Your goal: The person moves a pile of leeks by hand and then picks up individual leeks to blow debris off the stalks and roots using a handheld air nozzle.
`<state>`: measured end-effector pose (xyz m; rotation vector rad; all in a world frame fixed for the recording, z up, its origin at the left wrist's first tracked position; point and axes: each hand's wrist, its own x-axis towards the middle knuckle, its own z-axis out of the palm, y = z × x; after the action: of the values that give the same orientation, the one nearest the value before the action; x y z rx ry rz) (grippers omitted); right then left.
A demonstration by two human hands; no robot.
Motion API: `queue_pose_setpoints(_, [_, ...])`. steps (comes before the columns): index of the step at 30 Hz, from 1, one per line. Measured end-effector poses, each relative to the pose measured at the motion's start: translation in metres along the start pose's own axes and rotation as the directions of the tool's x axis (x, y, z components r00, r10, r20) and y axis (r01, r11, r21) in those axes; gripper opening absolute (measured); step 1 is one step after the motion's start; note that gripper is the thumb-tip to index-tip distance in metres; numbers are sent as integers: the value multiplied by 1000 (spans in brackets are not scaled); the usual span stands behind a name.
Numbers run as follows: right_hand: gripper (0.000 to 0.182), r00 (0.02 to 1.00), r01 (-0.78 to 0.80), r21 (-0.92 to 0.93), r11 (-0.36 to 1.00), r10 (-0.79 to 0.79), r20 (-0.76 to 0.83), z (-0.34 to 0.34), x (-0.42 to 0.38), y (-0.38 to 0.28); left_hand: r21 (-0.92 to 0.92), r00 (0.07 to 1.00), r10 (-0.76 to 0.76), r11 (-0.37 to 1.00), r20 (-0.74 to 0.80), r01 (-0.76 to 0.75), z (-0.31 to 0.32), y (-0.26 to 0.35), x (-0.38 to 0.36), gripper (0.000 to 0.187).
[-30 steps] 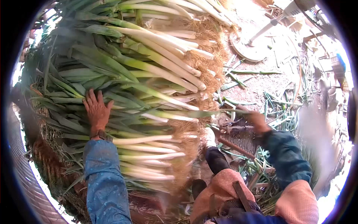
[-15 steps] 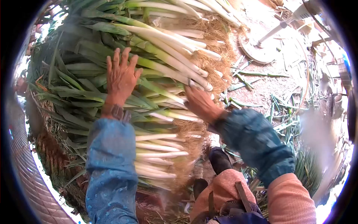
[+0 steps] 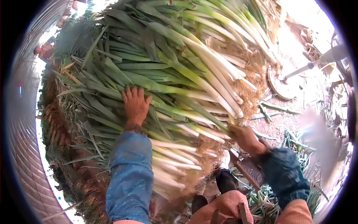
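A thick pile of leeks (image 3: 220,89) lies in front of me, green tops to the left, white shanks and hairy roots to the right. My left hand (image 3: 136,108) rests palm down on the dark green leaves (image 3: 112,71), its fingers stretched out. Near the root ends, my right hand (image 3: 246,140) is closed around the end of a long green leek leaf (image 3: 209,116), which runs slantwise over the white shanks. The undersides of both hands are hidden.
A round metal base with a pole (image 3: 285,84) stands at the right. Cut leaf scraps (image 3: 276,108) litter the ground there. A brown stick-like piece (image 3: 244,171) lies near my shoe (image 3: 226,181). A person (image 3: 45,49) is far off at upper left.
The view has shifted, so the pile sits further right and lower. My right hand has moved from among the shanks to beyond the root ends, drawing a green leaf along. My left hand still presses the leaves.
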<state>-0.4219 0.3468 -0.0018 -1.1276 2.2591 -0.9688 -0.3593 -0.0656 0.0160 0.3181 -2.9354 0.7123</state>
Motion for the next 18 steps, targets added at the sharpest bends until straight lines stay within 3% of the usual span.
queue_pose_setpoints(2, [8,946,-307,8,952,305,107,-33,-72,37,-55,1000,-20,998,17,21,1,0,-1,45])
queue_pose_setpoints(3, [10,862,-497,-15,867,496,108,-49,-112,58,-64,1000,-16,998,8,17,0,0,-1,45])
queue_pose_setpoints(4, [11,847,-532,-106,840,530,-47,-62,-156,77,-71,1000,-13,997,-4,13,-3,-2,1,45])
queue_pose_setpoints(5, [11,704,-692,109,714,701,-119,-78,-213,106,-79,1000,-6,997,-9,5,-5,-2,0,46])
queue_pose_setpoints(6, [19,593,-774,155,615,788,-165,-99,-282,138,-83,1000,-5,997,-5,5,-6,0,-2,46])
queue_pose_setpoints(7, [30,566,-808,-382,449,773,-287,-113,-375,200,-83,1000,-13,997,-9,12,-4,0,-1,46])
queue_pose_setpoints(8, [40,460,-786,-565,251,848,-263,-143,-406,177,-74,1000,-22,997,-15,21,-4,-3,0,46])
queue_pose_setpoints(9, [38,357,-732,-663,156,917,-178,-158,-478,204,-95,1000,-21,995,-14,19,-9,-7,1,46])
queue_pose_setpoints(11, [46,222,-707,-701,96,971,-91,-187,-473,149,-142,1000,-7,990,-4,6,-23,-6,3,46])
queue_pose_setpoints(13, [55,321,-759,-634,150,933,-163,-181,-425,136,-144,971,-37,987,238,73,-59,-5,14,50])
queue_pose_setpoints(14, [53,381,-809,-520,275,919,-106,-176,-362,122,-137,932,-54,984,359,110,-72,-6,17,52])
queue_pose_setpoints(15, [56,636,-748,-360,557,758,-148,-165,-324,131,-102,960,-69,990,272,99,-73,-8,19,51])
queue_pose_setpoints(16, [59,783,-617,-349,705,595,-182,-156,-261,129,-60,981,-83,994,177,95,-72,-14,24,51])
queue_pose_setpoints(17, [60,935,-351,-477,805,271,-230,-144,-219,161,-16,993,-91,996,80,92,-69,-20,30,50])
queue_pose_setpoints(18, [65,929,-365,-372,853,312,-197,-148,-129,138,-80,991,-78,994,-107,70,-63,-30,39,53])
